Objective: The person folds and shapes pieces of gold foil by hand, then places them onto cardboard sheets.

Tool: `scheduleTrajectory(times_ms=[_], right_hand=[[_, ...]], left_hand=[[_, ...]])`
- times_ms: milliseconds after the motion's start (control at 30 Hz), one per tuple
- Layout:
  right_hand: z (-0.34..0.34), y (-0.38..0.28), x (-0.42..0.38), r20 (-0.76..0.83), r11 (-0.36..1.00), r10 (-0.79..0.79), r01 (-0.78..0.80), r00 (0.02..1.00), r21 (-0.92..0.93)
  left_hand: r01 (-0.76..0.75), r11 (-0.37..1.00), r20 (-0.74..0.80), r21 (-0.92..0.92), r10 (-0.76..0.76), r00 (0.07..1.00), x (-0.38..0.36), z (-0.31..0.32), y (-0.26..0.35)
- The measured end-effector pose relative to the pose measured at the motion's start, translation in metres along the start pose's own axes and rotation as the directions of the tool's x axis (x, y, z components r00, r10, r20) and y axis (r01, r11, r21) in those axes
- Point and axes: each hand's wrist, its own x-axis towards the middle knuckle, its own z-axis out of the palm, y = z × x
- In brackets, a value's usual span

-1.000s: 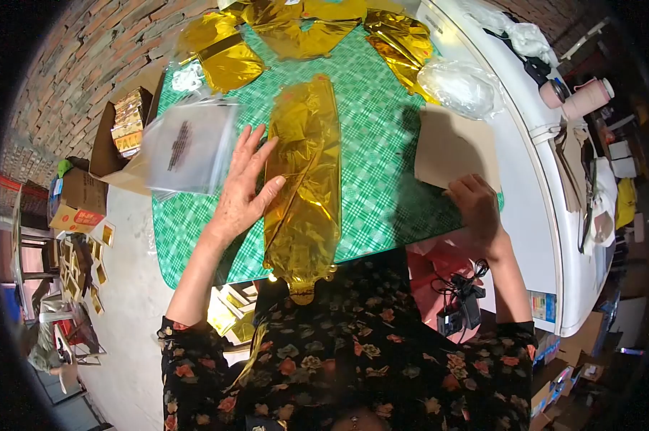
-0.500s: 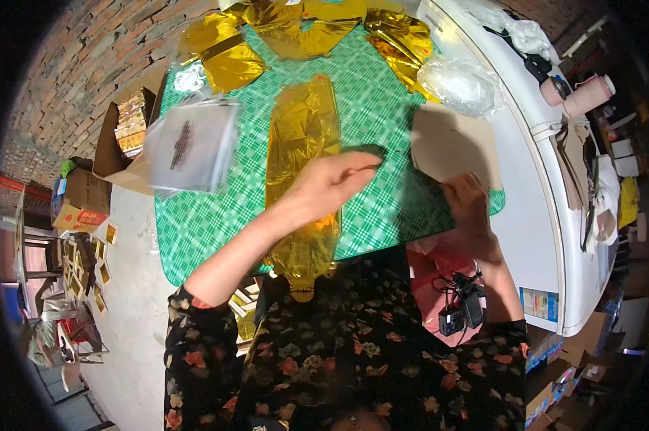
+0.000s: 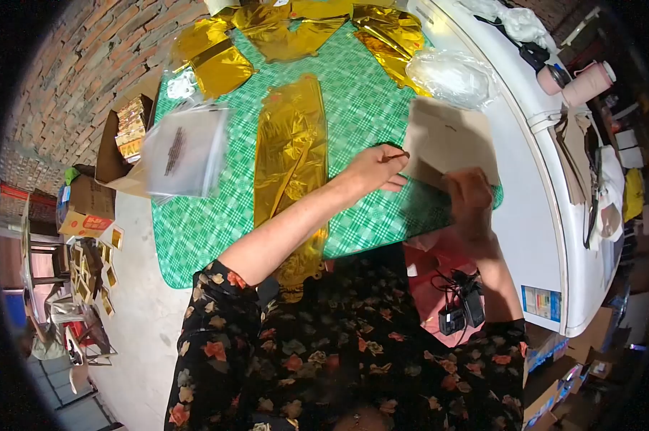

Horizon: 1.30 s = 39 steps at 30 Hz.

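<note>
My left hand [image 3: 376, 171] reaches over the green checked tablecloth, thumb and forefinger pinched at the left edge of a brown card sheet [image 3: 446, 136]. A small dark bit shows at the fingertips, too small to name. My right hand [image 3: 472, 197], shadowed and a little blurred, has its fingers curled by the sheet's lower right part; what they hold, if anything, is hidden. Beneath my left forearm lies a long flat gold foil balloon [image 3: 290, 144], its lower end hanging over the table's front edge.
More gold foil pieces [image 3: 288, 36] lie along the far side of the table [image 3: 195, 237]. Clear plastic bags [image 3: 184, 154] are stacked at its left, near an open carton [image 3: 113, 154]. A clear plastic bundle [image 3: 450, 75] sits beside a white fridge [image 3: 529, 215] on the right.
My left hand has moved right, off the gold foil to the brown card's edge. My right hand has stayed nearly in place, with its fingers blurred now. The view has shifted slightly.
</note>
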Motion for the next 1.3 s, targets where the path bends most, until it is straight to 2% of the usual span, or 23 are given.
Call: scheduleTrajectory(times_ms=[33, 133, 200, 233, 267, 333, 400, 433, 500, 533, 633, 700, 767, 833, 867, 900, 967, 1067, 1100, 1133, 1167, 1233, 1300], right_hand=[[-0.003, -0.002, 0.005, -0.059, 0.999, 0.024, -0.025, 0.998, -0.021], [-0.009, -0.009, 0.016, -0.176, 0.982, -0.138, 0.111, 0.975, -0.152], [-0.022, -0.026, 0.02, 0.214, 0.936, -0.063, 0.132, 0.975, -0.326], [-0.021, -0.031, 0.02, 0.267, 0.924, -0.096, 0.186, 0.959, -0.335], [-0.02, -0.035, 0.02, 0.32, 0.91, -0.128, 0.24, 0.939, -0.338], [-0.009, -0.039, 0.017, 0.165, 0.91, -0.326, 0.356, 0.931, -0.214], [0.0, -0.045, 0.015, 0.044, 0.908, -0.408, 0.411, 0.912, -0.086], [0.003, -0.049, 0.015, -0.007, 0.907, -0.421, 0.421, 0.907, -0.016], [0.0, -0.062, 0.025, 0.049, 0.9, -0.428, 0.431, 0.902, -0.069], [0.0, -0.064, 0.03, 0.006, 0.91, -0.403, 0.402, 0.915, -0.1], [0.006, -0.069, 0.042, -0.256, 0.96, -0.267, 0.232, 0.929, -0.16], [0.021, -0.062, 0.054, -0.356, 0.999, -0.021, 0.03, 0.934, 0.02], [0.038, -0.055, 0.063, -0.23, 0.896, 0.276, -0.164, 0.933, 0.412], [0.051, -0.047, 0.065, 0.204, 0.45, 0.428, -0.404, 0.88, 0.797], [0.056, -0.037, 0.066, 0.484, 0.246, 0.491, -0.648, 0.725, 0.721], [0.056, -0.047, 0.074, 0.41, 0.33, 0.475, -0.59, 0.778, 0.737], [0.053, -0.08, 0.091, 0.265, 0.485, 0.423, -0.463, 0.867, 0.742], [0.07, -0.097, 0.118, 0.177, 0.452, 0.455, -0.398, 0.872, 0.798], [0.079, -0.091, 0.126, 0.19, 0.442, 0.387, -0.363, 0.902, 0.821], [0.089, -0.083, 0.133, 0.201, 0.427, 0.317, -0.329, 0.927, 0.842], [0.099, -0.077, 0.139, 0.21, 0.41, 0.245, -0.297, 0.947, 0.863], [0.103, -0.09, 0.166, 0.313, 0.477, 0.319, -0.437, 0.895, 0.763], [0.125, -0.091, 0.187, 0.207, 0.393, 0.268, -0.303, 0.941, 0.868]], left_hand=[[0.005, 1.0, 0.004, 0.009, -0.005, 1.0, -0.001, 0.002, 0.004], [0.13, 0.987, 0.006, 0.09, -0.131, 0.991, -0.001, 0.007, 0.023], [0.113, 0.984, -0.045, 0.14, -0.108, 0.993, 0.004, 0.002, 0.024], [0.106, 0.981, -0.072, 0.164, -0.095, 0.993, 0.005, -0.001, 0.024], [-0.026, 0.997, -0.062, 0.074, 0.03, 0.998, 0.004, -0.003, 0.023], [-0.027, 0.999, -0.158, -0.039, 0.02, 0.987, -0.013, 0.002, 0.039], [-0.036, 0.994, -0.193, -0.099, 0.017, 0.981, -0.013, -0.006, 0.035], [-0.072, 0.997, -0.242, -0.043, 0.059, 0.969, -0.01, -0.012, 0.026], [-0.137, 0.987, -0.333, 0.079, 0.156, 0.93, -0.012, -0.021, 0.025], [-0.228, 0.969, -0.333, -0.099, 0.183, 0.925, -0.023, -0.021, 0.033], [-0.291, 0.956, -0.408, -0.037, 0.251, 0.878, -0.04, -0.051, 0.039], [-0.318, 0.948, -0.459, -0.004, 0.28, 0.843, -0.053, -0.067, 0.042], [-0.335, 0.941, -0.482, 0.039, 0.311, 0.819, -0.067, -0.08, 0.046], [-0.375, 0.927, -0.489, 0.004, 0.329, 0.808, -0.077, -0.09, 0.046], [-0.407, 0.912, -0.49, -0.054, 0.331, 0.806, -0.084, -0.09, 0.05], [-0.44, 0.891, -0.492, -0.114, 0.334, 0.804, -0.089, -0.09, 0.051], [-0.413, 0.91, -0.524, 0.036, 0.37, 0.768, -0.1, -0.104, 0.049], [-0.375, 0.91, -0.524, 0.177, 0.41, 0.747, -0.118, -0.126, 0.051], [-0.367, 0.906, -0.517, 0.21, 0.422, 0.745, -0.122, -0.135, 0.054], [-0.413, 0.878, -0.523, 0.243, 0.477, 0.706, -0.119, -0.149, 0.057], [-0.368, 0.869, -0.549, 0.329, 0.494, 0.674, -0.12, -0.163, 0.06], [-0.351, 0.865, -0.62, 0.359, 0.502, 0.602, -0.123, -0.174, 0.077], [-0.345, 0.842, -0.636, 0.415, 0.539, 0.552, -0.114, -0.196, 0.077]])
